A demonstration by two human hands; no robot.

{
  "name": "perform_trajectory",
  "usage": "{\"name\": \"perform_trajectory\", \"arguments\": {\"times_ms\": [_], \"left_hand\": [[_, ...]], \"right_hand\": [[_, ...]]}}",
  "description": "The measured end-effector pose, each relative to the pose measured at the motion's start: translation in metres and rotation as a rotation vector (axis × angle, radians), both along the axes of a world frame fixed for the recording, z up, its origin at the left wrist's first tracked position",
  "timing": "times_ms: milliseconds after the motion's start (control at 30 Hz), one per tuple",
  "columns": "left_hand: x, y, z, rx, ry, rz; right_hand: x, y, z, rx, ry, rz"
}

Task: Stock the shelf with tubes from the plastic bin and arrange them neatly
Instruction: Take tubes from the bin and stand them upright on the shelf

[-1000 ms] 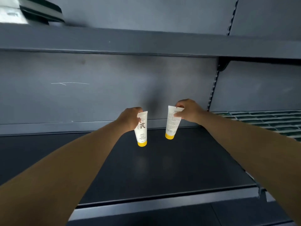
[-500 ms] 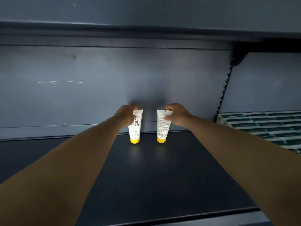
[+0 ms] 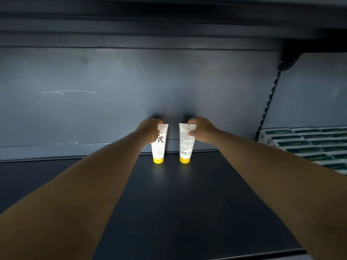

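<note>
Two white tubes with yellow caps stand cap-down at the back of the dark shelf (image 3: 169, 203), close to the rear panel. My left hand (image 3: 148, 131) grips the upper part of the left tube (image 3: 159, 147), which shows a large dark character on its front. My right hand (image 3: 201, 130) grips the top of the right tube (image 3: 185, 145), which shows small print and a barcode. A narrow gap separates the two tubes. The plastic bin is out of view.
The grey back panel (image 3: 131, 91) rises right behind the tubes and the upper shelf (image 3: 169, 25) hangs low overhead. A slotted upright (image 3: 268, 102) divides off the right bay, where stacked green-and-white boxes (image 3: 309, 145) lie.
Both hands have carried the tubes further back and set them upright on their caps near the rear panel. The view has moved closer to the shelf.
</note>
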State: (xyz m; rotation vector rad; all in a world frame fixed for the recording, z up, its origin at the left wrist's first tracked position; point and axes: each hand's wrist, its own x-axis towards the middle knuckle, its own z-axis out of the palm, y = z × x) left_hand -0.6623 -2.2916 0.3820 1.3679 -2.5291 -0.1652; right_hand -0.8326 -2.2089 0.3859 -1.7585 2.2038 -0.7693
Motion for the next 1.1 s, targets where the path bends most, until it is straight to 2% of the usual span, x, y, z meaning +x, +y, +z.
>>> {"name": "perform_trajectory", "arguments": {"times_ms": [400, 633, 833, 1100], "left_hand": [[0.008, 0.008, 0.009, -0.024, 0.087, 0.048], [0.033, 0.042, 0.029, -0.047, 0.054, 0.058], [0.064, 0.093, 0.042, -0.031, 0.044, 0.009], [0.134, 0.199, 0.034, -0.028, 0.003, -0.056]], "right_hand": [[0.000, 0.008, 0.014, -0.004, 0.041, 0.002], [0.021, 0.042, 0.030, -0.012, 0.211, 0.027], [0.051, 0.092, 0.042, 0.003, 0.243, 0.020], [0.123, 0.205, 0.034, 0.045, 0.313, 0.005]]}}
